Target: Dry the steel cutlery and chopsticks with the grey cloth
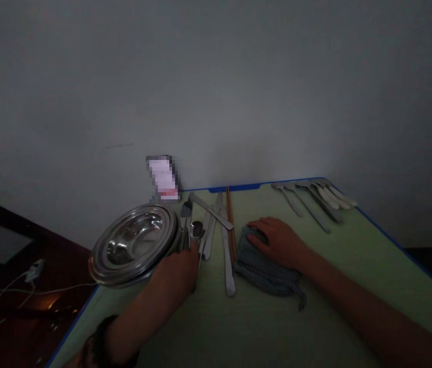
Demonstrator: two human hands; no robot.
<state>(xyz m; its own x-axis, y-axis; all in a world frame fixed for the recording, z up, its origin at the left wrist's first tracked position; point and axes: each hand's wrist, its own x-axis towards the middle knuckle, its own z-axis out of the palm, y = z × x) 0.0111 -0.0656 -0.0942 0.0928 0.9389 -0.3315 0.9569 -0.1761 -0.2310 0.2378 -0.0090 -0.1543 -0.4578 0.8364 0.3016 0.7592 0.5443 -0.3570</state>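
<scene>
My left hand [177,273] reaches into a loose group of cutlery beside the stacked metal plates. Its fingers are closed at a spoon [197,227], whose bowl shows just beyond the fingertips; the grip itself is partly hidden. Around it lie forks [185,208], and to the right are several table knives [228,271], some crossing each other. On the right, my right hand [277,239] is closed over a grey knitted cloth [265,268], which is bunched on the table with a loop at its near corner.
Stacked shiny metal plates [137,240] stand at the left table edge. A phone [163,176] leans against the wall behind. Wooden chopsticks [230,220] lie mid-table. At the back right is a row of cutlery [311,204], some white-handled. Cables [31,286] hang at left.
</scene>
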